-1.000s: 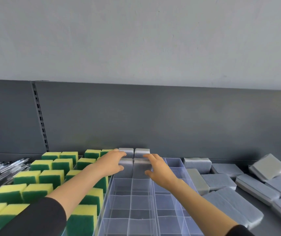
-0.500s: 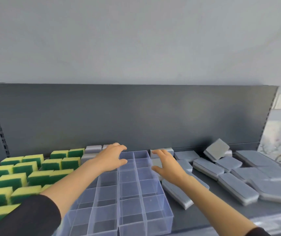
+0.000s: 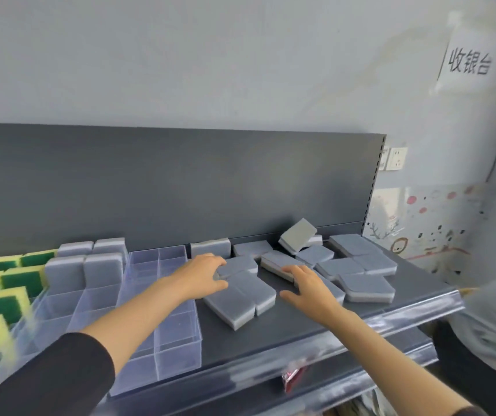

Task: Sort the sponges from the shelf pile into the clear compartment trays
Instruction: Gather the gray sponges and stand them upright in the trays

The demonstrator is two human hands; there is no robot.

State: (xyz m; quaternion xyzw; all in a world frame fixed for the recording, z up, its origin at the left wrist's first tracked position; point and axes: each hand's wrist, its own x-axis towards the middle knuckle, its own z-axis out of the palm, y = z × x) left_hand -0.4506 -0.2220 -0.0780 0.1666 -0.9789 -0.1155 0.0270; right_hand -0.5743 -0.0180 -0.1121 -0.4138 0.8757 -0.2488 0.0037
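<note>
Loose grey sponges [image 3: 361, 265] lie in a pile on the right of the dark shelf [image 3: 270, 334]. My left hand [image 3: 204, 274] reaches over the clear compartment tray [image 3: 177, 334], and its fingertips rest on the left edge of a grey sponge [image 3: 239, 264]. My right hand [image 3: 307, 285] is spread, fingertips touching another grey sponge [image 3: 273, 261]. A double grey sponge [image 3: 240, 298] lies flat between the two hands. Several grey sponges [image 3: 84, 271] stand upright in the tray's back compartments. Neither hand has lifted anything.
Green-and-yellow sponges [image 3: 0, 295] fill a tray at the far left. A dark back panel [image 3: 180, 190] closes the shelf behind. A clear strip [image 3: 406, 310] runs along the front edge, with a red packet [image 3: 291, 378] below it. A person in grey [image 3: 493, 325] stands at the right.
The view has swung right. Both hands left the tray's back compartments and moved right onto the pile of loose grey sponges.
</note>
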